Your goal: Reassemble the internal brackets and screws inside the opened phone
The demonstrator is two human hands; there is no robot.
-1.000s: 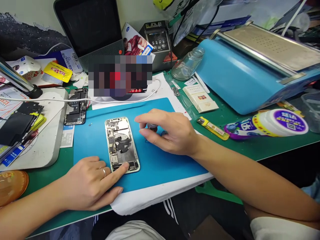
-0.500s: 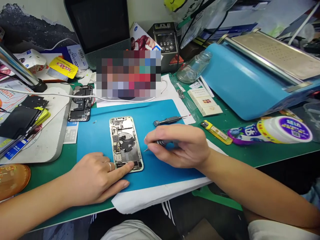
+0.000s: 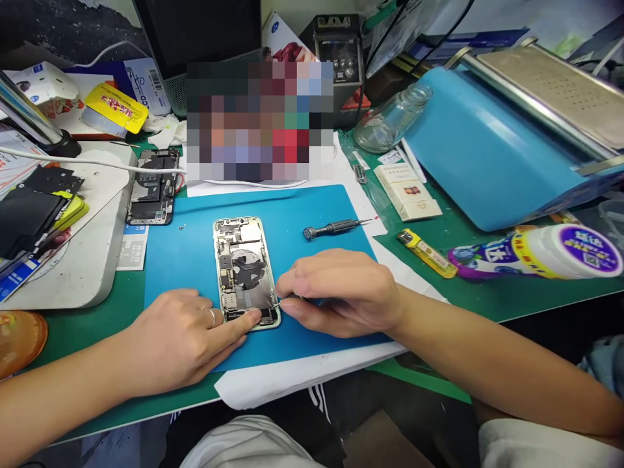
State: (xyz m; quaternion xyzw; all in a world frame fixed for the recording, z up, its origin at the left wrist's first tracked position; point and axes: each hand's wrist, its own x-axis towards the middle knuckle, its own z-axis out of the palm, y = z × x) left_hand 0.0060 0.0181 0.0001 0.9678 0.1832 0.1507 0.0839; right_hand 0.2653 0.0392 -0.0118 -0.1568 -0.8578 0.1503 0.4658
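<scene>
An opened phone (image 3: pixel 242 266) with bare circuitry lies on a blue mat (image 3: pixel 190 260). My left hand (image 3: pixel 188 341), a ring on one finger, rests on the mat and presses its index fingertip on the phone's bottom edge. My right hand (image 3: pixel 341 292) is pinched around a small screwdriver (image 3: pixel 287 300) whose thin tip touches the phone's lower right corner. A second, dark screwdriver (image 3: pixel 334 228) lies loose on the mat beyond my right hand.
Another stripped phone (image 3: pixel 153 188) lies at the mat's upper left beside a white pad (image 3: pixel 82 273). A cigarette pack (image 3: pixel 407 192), a yellow lighter (image 3: pixel 422 251), a glass jar (image 3: pixel 392 117), a lying white bottle (image 3: pixel 546 250) and a blue machine (image 3: pixel 492 149) fill the right side.
My right hand left one screwdriver on the mat, came back toward the phone with a smaller one, and its tip now meets the lower right corner. The left hand stayed put.
</scene>
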